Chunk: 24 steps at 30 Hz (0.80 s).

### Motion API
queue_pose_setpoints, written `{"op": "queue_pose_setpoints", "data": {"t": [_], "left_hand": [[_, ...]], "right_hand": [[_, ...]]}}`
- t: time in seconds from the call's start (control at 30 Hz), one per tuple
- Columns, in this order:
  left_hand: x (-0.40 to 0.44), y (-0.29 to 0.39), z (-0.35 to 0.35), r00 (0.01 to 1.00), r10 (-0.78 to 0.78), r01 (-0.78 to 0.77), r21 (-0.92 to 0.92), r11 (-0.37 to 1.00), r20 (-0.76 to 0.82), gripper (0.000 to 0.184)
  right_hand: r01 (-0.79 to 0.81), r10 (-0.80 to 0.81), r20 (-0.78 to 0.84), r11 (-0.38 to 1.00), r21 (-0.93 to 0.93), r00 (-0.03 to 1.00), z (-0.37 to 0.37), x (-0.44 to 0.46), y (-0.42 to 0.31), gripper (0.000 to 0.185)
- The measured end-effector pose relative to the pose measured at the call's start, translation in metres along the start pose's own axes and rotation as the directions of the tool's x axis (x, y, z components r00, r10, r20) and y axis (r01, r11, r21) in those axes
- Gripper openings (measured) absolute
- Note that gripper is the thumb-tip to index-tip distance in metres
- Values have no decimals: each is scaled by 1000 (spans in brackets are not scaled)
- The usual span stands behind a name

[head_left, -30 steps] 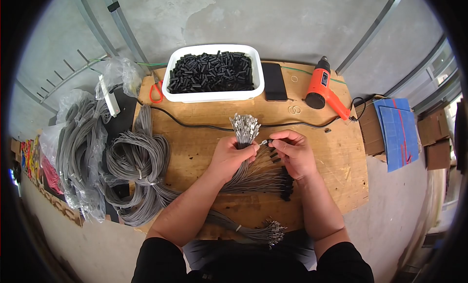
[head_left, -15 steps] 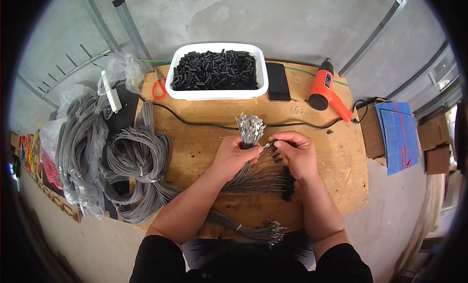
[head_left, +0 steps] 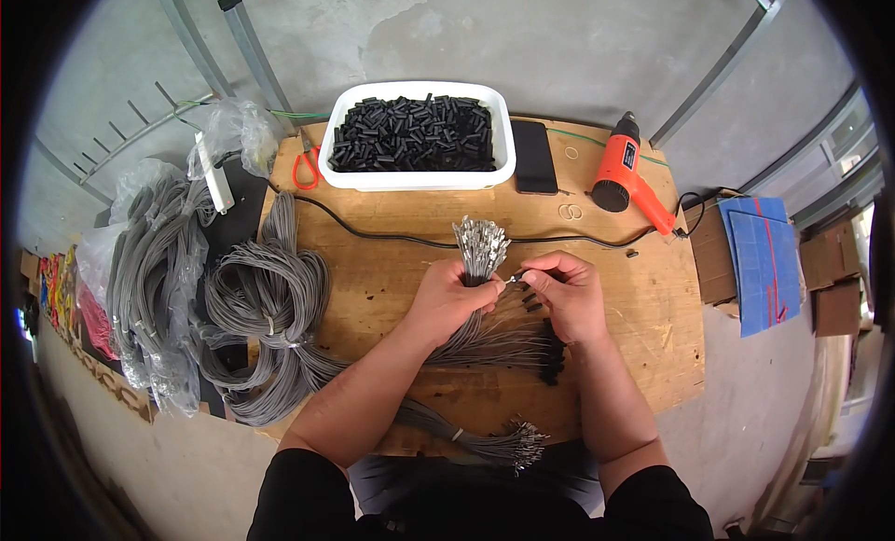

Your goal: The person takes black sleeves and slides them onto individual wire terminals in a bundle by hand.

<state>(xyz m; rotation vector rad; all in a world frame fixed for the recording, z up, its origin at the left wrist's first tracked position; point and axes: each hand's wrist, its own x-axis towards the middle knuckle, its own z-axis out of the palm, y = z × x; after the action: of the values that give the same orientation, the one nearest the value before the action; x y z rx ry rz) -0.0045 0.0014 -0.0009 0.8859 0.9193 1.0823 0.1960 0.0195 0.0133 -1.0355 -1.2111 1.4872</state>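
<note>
Nearer the person than the white tub [head_left: 417, 181], a wire bundle [head_left: 475, 268] is standing in the left hand [head_left: 447, 301]'s grip, probably leaving its metal tips [head_left: 480, 238] exposed. The right hand [head_left: 565, 291] is pinching a black sleeve [head_left: 522, 274], apparently for fine control. Right of the tub, a heat gun [head_left: 616, 173] is lying, seemingly within reach.

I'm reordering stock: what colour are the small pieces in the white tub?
The small pieces are black, seen best in the head view.

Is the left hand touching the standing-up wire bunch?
Touching: the head view shows the left hand closed around the wire bunch, thumb across its front.
</note>
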Motion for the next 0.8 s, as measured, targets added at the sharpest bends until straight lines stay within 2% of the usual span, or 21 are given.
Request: {"op": "queue_pose_setpoints", "data": {"t": [0.07,0.2,0.4,0.5,0.57,0.67,0.8], "left_hand": [[0,0,-1,1000,21,-22,58,998,22,8],[0,-1,-1,999,32,-34,61,998,35,10],[-2,2,0,999,-36,36,-16,999,13,12],[-2,1,0,999,-39,38,-51,998,-7,12],[-2,2,0,999,-44,44,-21,999,6,11],[-1,1,0,999,-29,30,-18,999,27,11],[-3,2,2,999,-22,23,-27,999,38,11]], "right_hand": [[-12,12,7,1000,6,1000,0,0,0,13],[-3,3,8,1000,-13,1000,0,0,-1,12],[4,-3,-27,1000,30,1000,-3,2,1,12],[-65,67,-11,990,129,998,-7,4,0,12],[-189,174,76,925,329,982,-9,6,-2,14],[-262,229,127,860,439,965,-13,7,-4,15],[-331,267,199,819,469,943,-17,7,-3,15]]}}
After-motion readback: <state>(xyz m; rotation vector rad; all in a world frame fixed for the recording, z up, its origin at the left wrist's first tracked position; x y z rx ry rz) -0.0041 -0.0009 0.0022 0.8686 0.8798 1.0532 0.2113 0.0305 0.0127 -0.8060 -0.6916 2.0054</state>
